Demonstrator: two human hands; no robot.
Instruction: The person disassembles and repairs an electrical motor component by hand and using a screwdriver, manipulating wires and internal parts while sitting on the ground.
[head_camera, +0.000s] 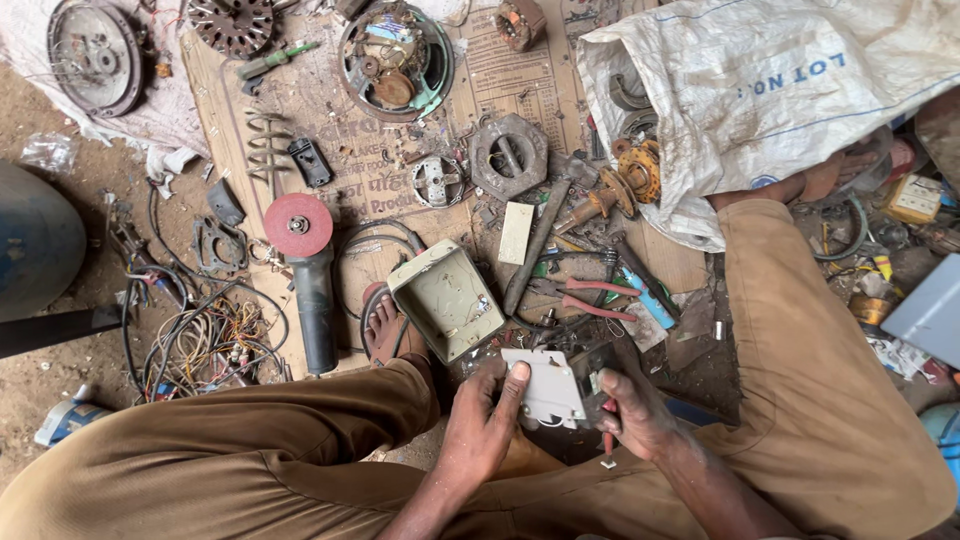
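Hands meet low between the knees: the left hand (482, 425) clasps a pale plastic plate (543, 386), thumb on its face, while the right hand (638, 415) is closed on a red-handled tool (607, 440) (tip hidden) beside it. Just beyond lie an open beige case (447, 298), red pliers (590, 296) and a grinder (308, 262). Farthest, a white sack (760, 90) slumps on the cardboard (500, 80).

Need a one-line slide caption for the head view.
Seated person's left hand steadies a beige panel while the right hand works a red-handled tool beside it, above scattered parts.
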